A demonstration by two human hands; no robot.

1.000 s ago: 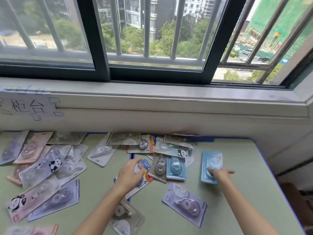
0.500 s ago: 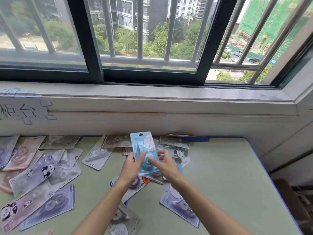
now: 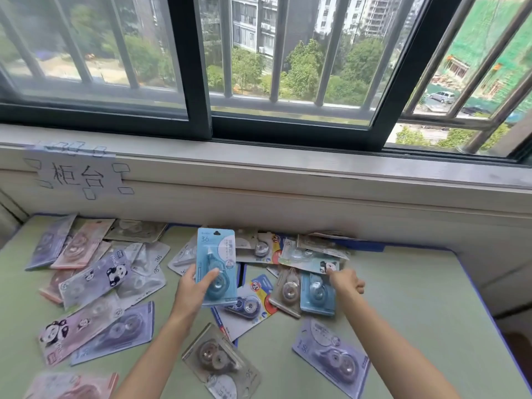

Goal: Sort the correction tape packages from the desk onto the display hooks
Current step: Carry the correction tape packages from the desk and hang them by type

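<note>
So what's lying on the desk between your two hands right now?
Head view: between the left hand and right hand lie a grey correction tape package and a light blue one, side by side on the desk.

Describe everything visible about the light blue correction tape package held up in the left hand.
The light blue package is a tall card with a clear plastic blister over a blue correction tape dispenser in its lower half. The number 36 is printed near the top left, beside a dark hang hole at the top edge; the smaller print is unreadable. It stands nearly upright, lifted above the green desk and the packages lying there. The left hand grips its lower left edge, thumb across the front. Nothing else touches it.
</note>
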